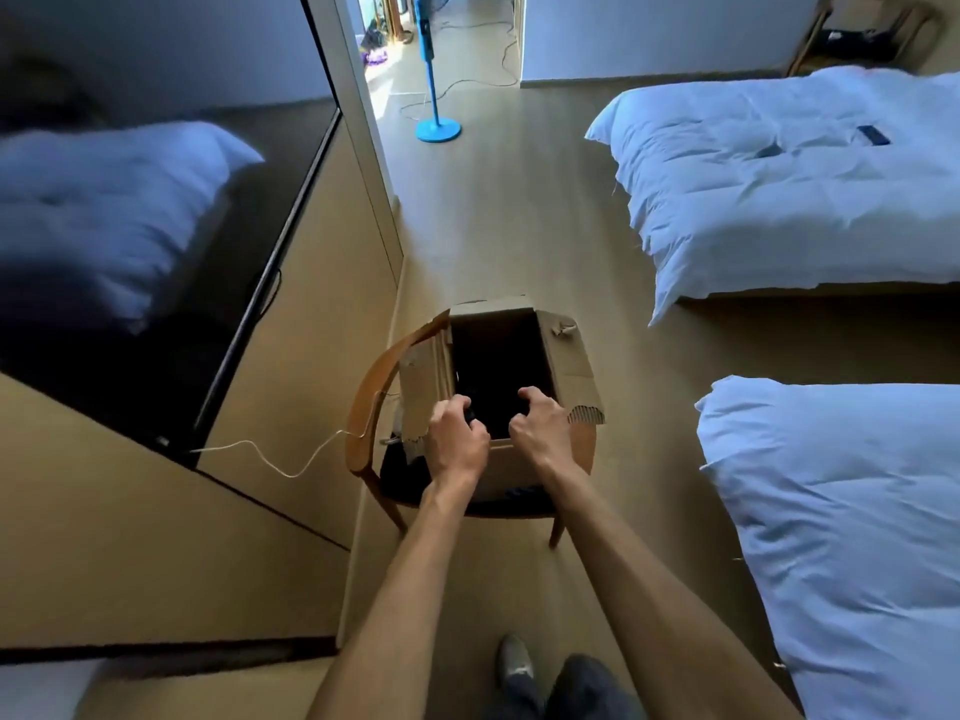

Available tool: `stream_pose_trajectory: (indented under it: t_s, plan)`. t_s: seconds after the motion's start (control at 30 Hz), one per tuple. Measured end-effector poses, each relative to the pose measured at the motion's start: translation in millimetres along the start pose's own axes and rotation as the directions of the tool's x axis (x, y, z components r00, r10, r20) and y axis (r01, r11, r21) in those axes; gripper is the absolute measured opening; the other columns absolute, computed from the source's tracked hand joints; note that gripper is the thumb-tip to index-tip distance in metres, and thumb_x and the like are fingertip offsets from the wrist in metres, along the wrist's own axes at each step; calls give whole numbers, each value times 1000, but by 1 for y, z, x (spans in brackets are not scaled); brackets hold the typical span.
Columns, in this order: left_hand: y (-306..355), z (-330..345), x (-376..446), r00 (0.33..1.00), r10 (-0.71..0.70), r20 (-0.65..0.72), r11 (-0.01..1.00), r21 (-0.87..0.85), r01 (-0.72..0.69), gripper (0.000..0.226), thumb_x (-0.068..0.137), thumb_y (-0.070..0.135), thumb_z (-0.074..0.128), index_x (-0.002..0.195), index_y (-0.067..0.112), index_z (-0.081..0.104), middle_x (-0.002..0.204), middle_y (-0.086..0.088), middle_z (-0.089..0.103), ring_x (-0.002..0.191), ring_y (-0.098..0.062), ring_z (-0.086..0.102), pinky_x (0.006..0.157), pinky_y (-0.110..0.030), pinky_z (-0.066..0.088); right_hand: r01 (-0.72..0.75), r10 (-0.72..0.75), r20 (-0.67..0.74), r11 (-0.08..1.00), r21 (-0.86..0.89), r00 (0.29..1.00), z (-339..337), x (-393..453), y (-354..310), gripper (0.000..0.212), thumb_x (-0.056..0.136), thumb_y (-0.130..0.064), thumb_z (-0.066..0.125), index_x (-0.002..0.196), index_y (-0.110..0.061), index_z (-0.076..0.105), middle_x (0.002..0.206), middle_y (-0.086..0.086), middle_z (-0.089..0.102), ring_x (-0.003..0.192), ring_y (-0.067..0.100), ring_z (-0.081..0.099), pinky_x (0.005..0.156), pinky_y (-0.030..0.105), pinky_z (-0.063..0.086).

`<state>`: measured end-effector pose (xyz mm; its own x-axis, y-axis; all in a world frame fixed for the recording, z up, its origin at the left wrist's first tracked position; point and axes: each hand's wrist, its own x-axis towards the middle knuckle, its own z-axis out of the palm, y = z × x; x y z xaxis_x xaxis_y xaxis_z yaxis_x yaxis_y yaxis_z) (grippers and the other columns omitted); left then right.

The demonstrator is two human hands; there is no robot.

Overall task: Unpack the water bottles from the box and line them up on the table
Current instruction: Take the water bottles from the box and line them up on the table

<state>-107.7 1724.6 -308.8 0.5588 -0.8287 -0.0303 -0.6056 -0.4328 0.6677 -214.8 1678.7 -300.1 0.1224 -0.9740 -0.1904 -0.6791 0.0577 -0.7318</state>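
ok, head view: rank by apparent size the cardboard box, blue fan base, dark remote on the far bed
1. Open brown cardboard box on the wooden chair.
2. Round blue fan base.
3. Dark flat remote.
The box is nearest the camera, so this is apparent size only.

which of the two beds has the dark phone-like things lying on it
The far bed, across the room from the cardboard box: two small dark flat objects lie on its white duvet. The near bed shows only bedding.

Around you: pale wood-look floor (498, 241), two beds with white duvets on the right (779, 174) (841, 511), a dark TV screen (156, 226) on the left wall, a wooden chair (363, 407) ahead, a blue fan stand (438, 129) near the sunlit doorway.
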Motion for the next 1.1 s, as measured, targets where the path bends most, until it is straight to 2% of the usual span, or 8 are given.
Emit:
stream_pose_trajectory:
  t_s: [0.1, 0.23, 0.3, 0.4, 0.6, 0.73, 0.83, 1.1]
  plan:
    - [-16, 8, 30, 999, -49, 7, 999, 25, 48, 34, 91, 9, 60, 125, 13, 61, 125, -8, 61, 110, -21, 61, 79, -23, 49, -25, 24, 46, 999, 25, 999, 20, 33, 0, 47, 90, -4, 50, 136, -11, 51, 128, 13, 59, 109, 23, 59, 81, 20, 40]
    - [-34, 24, 71, 993, -118, 18, 990, 75, 116, 37, 89, 10, 60, 125, 15, 60, 127, -6, 60, 112, -23, 60, 86, -35, 55, -89, 82, 131, 995, 45, 988, 58, 75, 0, 48, 89, -6, 52, 137, -12, 51, 129, 13, 58, 110, 24, 59, 91, 31, 51]
    - [-38, 33, 95, 990, -134, 33, 986, 100, 130, 37, 90, 12, 60, 126, 16, 60, 127, -5, 60, 112, -22, 60, 84, -32, 53, -130, 120, 172, 990, 48, 978, 80, 100, -1, 47, 90, -9, 54, 137, -13, 52, 128, 12, 58, 112, 25, 59, 92, 33, 51]
    - [-41, 41, 132, 988, -149, 38, 982, 121, 143, 36, 91, 13, 61, 126, 17, 59, 127, -4, 59, 111, -18, 59, 79, -21, 46, -207, 190, 211, 977, 60, 959, 110, 129, -2, 44, 91, -12, 56, 135, -13, 53, 125, 9, 61, 112, 22, 59, 83, 25, 45]
    - [-38, 68, 205, 985, -174, 8, 980, 99, 173, 37, 92, 10, 61, 128, 15, 58, 129, -4, 58, 113, -16, 58, 72, -7, 37, -294, 285, 240, 956, 1, 928, 144, 191, 12, 42, 91, -15, 58, 134, -14, 54, 116, 7, 64, 95, 16, 60, 71, 21, 44]
    - [-31, 100, 240, 989, -149, 7, 988, 48, 149, 33, 91, 7, 59, 123, 14, 62, 127, -3, 60, 116, -17, 57, 92, -24, 49, -337, 352, 247, 936, -101, 903, 163, 224, 29, 41, 91, -19, 60, 132, -14, 56, 119, 10, 64, 102, 24, 63, 74, 27, 48]
    - [-34, 124, 256, 992, -123, 13, 992, 10, 122, 32, 90, 4, 59, 120, 10, 64, 125, -5, 61, 118, -17, 56, 102, -33, 48, -373, 399, 284, 917, -144, 872, 173, 239, 50, 34, 90, -21, 61, 123, -13, 60, 111, 10, 66, 91, 23, 64, 66, 26, 47]
    - [-42, 153, 280, 993, -120, -21, 992, 45, 121, 31, 89, 1, 59, 118, 8, 67, 126, -7, 63, 118, -17, 53, 103, -27, 44, -500, 557, 325, 830, -247, 764, 184, 266, 97, 32, 90, -11, 59, 121, -5, 63, 114, 16, 67, 104, 33, 64, 77, 32, 51]
